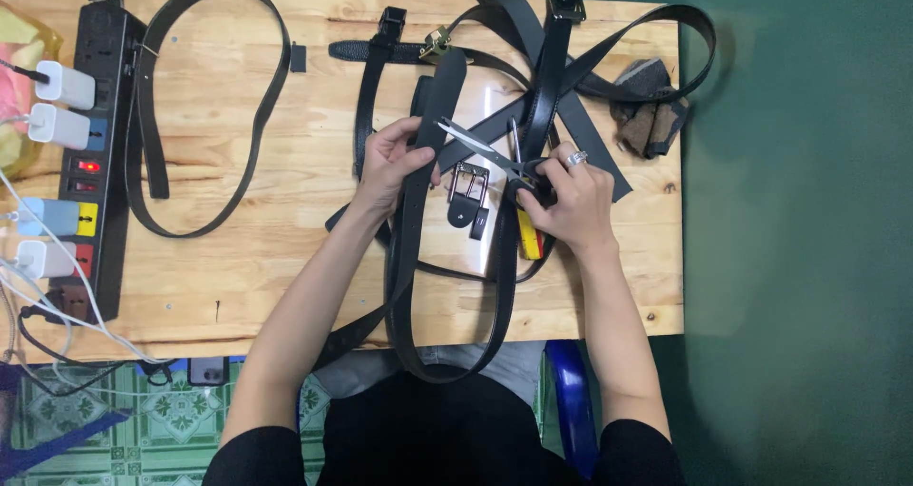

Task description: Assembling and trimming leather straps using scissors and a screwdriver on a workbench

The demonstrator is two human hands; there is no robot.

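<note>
Clearly held near the middle of the wooden desk (238, 258): a black leather belt (418, 201), strap end pointing toward the far edge, long loop drooping over the near edge into the lap. Left hand (395, 163) closed around the strap just below its tip, thumb on top, pinning it steady. Right hand (571, 196) wrapped through the handles of a pair of scissors (485, 148), blades parted and aimed at the strap end, tips just beside it but apparently not yet biting. Judging from this, best done with the strap kept flat and taut, blades square across the leather, left fingers well clear of the cut line, one firm closing rather than nibbling. Just beside the scissors, a loose silver-framed buckle (468, 193) on a short black tab, and something yellow and red partly hidden under the right wrist, too covered to name. Toward the far edge, a tangle of other black belts (561, 58) with buckles. Toward the left edge, another black belt (204, 115) laid in a wide loop, then a black power strip (95, 163) with white chargers plugged in. At the far right corner, a crumpled brown-grey cloth (651, 106).
</note>
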